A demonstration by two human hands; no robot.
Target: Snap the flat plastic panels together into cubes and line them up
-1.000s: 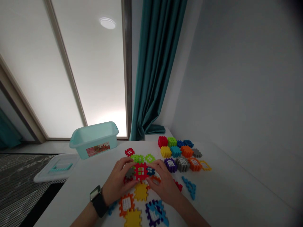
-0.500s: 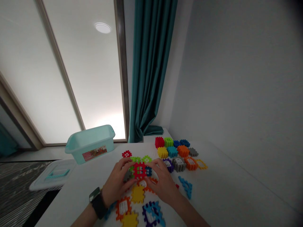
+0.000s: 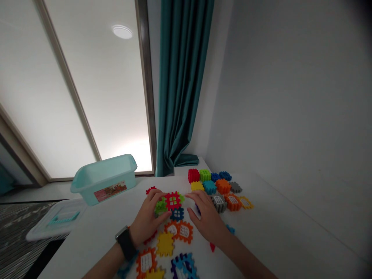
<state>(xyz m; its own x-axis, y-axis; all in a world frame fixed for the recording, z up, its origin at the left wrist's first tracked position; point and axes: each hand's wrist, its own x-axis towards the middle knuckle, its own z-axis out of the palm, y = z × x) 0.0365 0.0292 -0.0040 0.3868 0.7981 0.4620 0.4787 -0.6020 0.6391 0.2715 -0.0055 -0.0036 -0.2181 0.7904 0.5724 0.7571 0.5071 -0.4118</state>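
My left hand [image 3: 149,215], with a dark watch on its wrist, has its fingers and thumb closed at the left side of a red toothed window tile [image 3: 173,201]. Green toothed tiles [image 3: 161,206] lie beside and behind that tile, partly covered by the hand. My right hand [image 3: 207,216] is off to the right, thumb and fingers apart, holding nothing. Between the hands, a dark blue window tile [image 3: 177,214] lies just below the red one. Nearer to me are orange tiles [image 3: 186,231] with white inserts and a yellow tile [image 3: 165,244].
Several small stacks of coloured tiles, among them an orange stack [image 3: 223,186], stand at the back right. A mint plastic tub [image 3: 106,178] is at the back left, with a pale lid [image 3: 55,221] beside the table [image 3: 95,232]. Overlapping purple and light-blue tiles [image 3: 184,266] lie in front.
My right hand has let go of the red tile and moved right, its fingers opening. The red tile sits slightly farther back, uncovering more of the dark blue tile. The view has shifted slightly.
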